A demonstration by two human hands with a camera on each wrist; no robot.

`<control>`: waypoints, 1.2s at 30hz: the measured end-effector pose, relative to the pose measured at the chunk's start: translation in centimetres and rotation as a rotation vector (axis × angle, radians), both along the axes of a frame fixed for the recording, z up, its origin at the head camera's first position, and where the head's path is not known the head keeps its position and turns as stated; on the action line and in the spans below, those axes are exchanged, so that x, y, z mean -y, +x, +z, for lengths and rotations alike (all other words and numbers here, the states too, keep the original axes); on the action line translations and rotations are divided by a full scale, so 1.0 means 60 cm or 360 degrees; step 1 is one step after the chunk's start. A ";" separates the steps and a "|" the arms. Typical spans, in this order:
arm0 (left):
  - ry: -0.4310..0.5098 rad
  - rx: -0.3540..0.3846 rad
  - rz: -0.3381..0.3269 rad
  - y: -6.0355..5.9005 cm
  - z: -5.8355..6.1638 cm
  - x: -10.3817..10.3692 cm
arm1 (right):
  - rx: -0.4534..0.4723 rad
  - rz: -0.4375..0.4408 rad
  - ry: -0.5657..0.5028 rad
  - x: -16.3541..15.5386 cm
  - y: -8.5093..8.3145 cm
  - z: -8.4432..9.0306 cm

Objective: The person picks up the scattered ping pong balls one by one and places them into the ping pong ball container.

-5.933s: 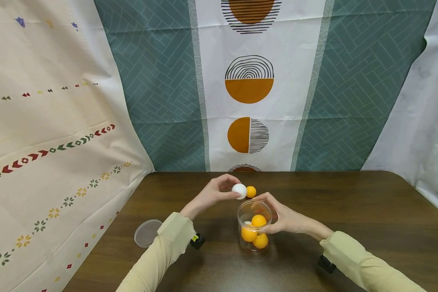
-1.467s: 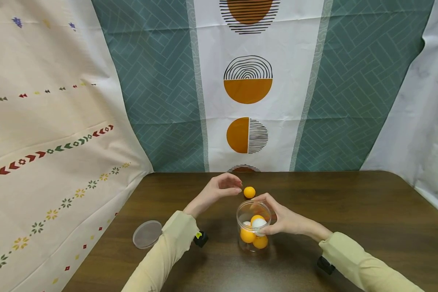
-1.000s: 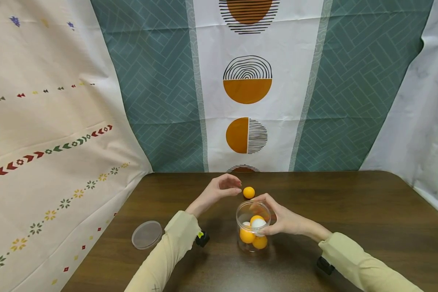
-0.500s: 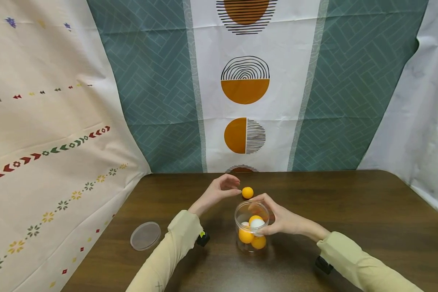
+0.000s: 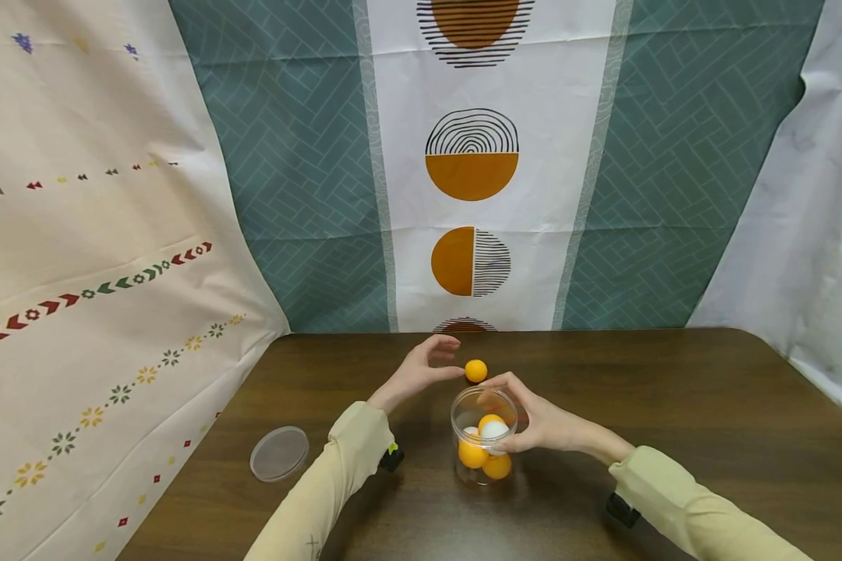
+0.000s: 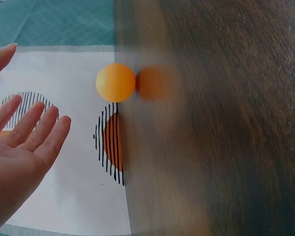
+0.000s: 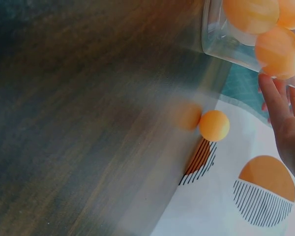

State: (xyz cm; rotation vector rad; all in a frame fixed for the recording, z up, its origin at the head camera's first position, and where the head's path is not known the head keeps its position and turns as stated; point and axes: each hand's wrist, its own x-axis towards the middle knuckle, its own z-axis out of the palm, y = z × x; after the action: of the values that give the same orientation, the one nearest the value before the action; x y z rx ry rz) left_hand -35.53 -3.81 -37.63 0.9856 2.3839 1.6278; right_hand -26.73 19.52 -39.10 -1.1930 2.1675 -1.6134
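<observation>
A clear round jar (image 5: pixel 466 411) stands upright on the table, holding several orange balls (image 5: pixel 472 453) and white balls (image 5: pixel 494 430) like table tennis balls. My right hand (image 5: pixel 543 421) grips its right side, with thumb and fingers spread around the upper wall. A single orange ball (image 5: pixel 475 370) rests on the table just behind the jar. Left of that ball is my left hand (image 5: pixel 414 376), holding nothing, its thumb and fingers parted and the thumb tip close to the ball. In the left wrist view, the loose ball (image 6: pixel 116 82) appears beyond the spread fingers (image 6: pixel 54 140).
On the table's left side lies a flat, round, translucent lid (image 5: pixel 279 453), close to my left sleeve. The dark wooden table (image 5: pixel 638 382) ends at a patterned cloth (image 5: pixel 323 257) hanging behind it. Another printed cloth (image 5: pixel 147 312) drapes along the left edge.
The white ball earlier in my left hand now lies among the balls in the jar. My left hand, emptied, has stayed beside the loose orange ball, its fingers slightly wider apart. The right hand keeps its grip.
</observation>
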 end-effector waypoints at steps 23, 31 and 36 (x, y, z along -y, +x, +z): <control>-0.0153 -0.0048 0.0175 -0.020 -0.026 -0.024 | 0.0025 -0.0015 0.0008 0.014 0.030 0.040; -0.0171 -0.0051 0.0226 -0.026 -0.029 -0.034 | 0.0047 -0.0008 0.0012 0.013 0.032 0.043; -0.0187 -0.0029 0.0252 -0.027 -0.031 -0.040 | 0.0029 -0.0026 0.0028 0.013 0.032 0.043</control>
State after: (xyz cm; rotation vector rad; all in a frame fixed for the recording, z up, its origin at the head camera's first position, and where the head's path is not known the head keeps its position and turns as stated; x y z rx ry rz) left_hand -37.18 -1.43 -39.51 0.8138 2.5958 1.5102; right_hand -24.80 18.76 -36.52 -1.1541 2.1811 -1.6023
